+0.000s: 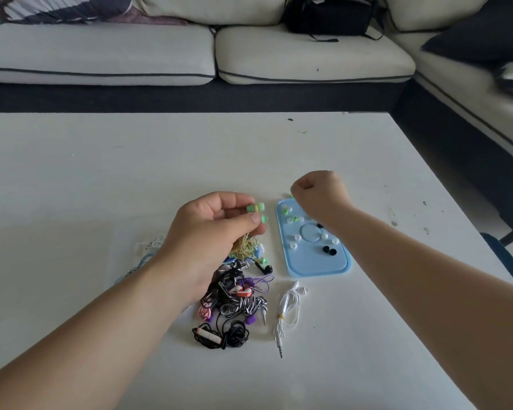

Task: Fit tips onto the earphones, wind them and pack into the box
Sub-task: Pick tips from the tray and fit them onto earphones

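My left hand [216, 229] pinches a pair of green earbuds [256, 213] above a tangled pile of earphones [234, 294] in black, purple, red and striped cords. To its right lies a light blue tray [338, 269] with several loose ear tips in white, green and black. My right hand [320, 193] hovers over the tray's far end with its fingers curled; a bit of green shows at its fingertips, and what it holds is hidden. A wound white earphone [289, 312] lies below the tray.
Everything sits on a white table [131, 173]. A bundle of yellow rubber bands [245, 248] lies under my left hand. More cords [148, 247] lie left of my wrist. A white sofa [160, 54] with a black bag [328, 14] stands beyond the table.
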A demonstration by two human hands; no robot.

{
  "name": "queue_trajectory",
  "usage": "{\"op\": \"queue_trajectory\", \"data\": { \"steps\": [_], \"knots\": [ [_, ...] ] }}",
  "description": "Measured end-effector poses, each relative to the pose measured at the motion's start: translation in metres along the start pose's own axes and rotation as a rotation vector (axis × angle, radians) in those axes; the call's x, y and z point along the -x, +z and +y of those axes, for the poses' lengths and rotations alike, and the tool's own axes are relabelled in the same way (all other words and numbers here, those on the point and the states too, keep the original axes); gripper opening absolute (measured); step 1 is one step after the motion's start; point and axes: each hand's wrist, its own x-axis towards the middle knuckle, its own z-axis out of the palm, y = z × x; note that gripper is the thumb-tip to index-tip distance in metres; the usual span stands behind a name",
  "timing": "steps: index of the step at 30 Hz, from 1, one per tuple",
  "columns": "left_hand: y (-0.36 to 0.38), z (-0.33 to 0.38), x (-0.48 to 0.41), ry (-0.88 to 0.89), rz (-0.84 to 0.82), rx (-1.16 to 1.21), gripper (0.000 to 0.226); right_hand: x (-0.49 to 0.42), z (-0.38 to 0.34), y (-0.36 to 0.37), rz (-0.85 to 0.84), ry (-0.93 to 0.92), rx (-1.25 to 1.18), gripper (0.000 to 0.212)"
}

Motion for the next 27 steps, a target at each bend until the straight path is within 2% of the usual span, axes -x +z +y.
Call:
{"op": "queue_trajectory", "data": {
  "steps": [2, 6, 8, 10, 15, 18, 21, 23, 27],
  "knots": [
    [-0.003, 0.000, -0.003, 0.008, -0.001, 0.000, 0.022, -0.021, -0.002, 0.006, -0.034, -0.045, 0.160, 0.032],
    [-0.007, 0.002, -0.009, 0.016, -0.009, 0.032, 0.024, -0.049, 0.002, 0.008, -0.134, -0.103, 0.491, 0.017],
    [-0.007, 0.002, -0.011, 0.016, -0.010, 0.043, 0.024, -0.052, 0.001, 0.007, -0.154, -0.109, 0.537, 0.020],
    [-0.008, 0.001, -0.012, 0.017, -0.013, 0.043, 0.024, -0.051, -0.003, 0.008, -0.163, -0.097, 0.565, 0.035],
    [-0.008, -0.002, -0.010, 0.021, -0.022, 0.038, 0.023, -0.048, 0.007, 0.011, -0.095, -0.098, 0.545, 0.026],
    [-0.007, 0.000, -0.008, 0.026, -0.021, 0.055, 0.023, -0.037, 0.005, -0.002, 0.008, -0.146, 0.366, 0.020],
    [-0.006, 0.004, -0.006, 0.032, -0.012, 0.066, 0.024, -0.008, -0.014, -0.016, 0.059, -0.103, -0.036, 0.015],
    [-0.005, 0.006, -0.006, 0.030, -0.013, 0.075, 0.024, 0.020, -0.026, -0.025, 0.061, -0.051, -0.284, 0.013],
    [-0.004, 0.008, -0.002, 0.038, -0.022, 0.074, 0.025, 0.077, -0.038, -0.036, -0.019, 0.017, -0.578, 0.008]
  ]
}}
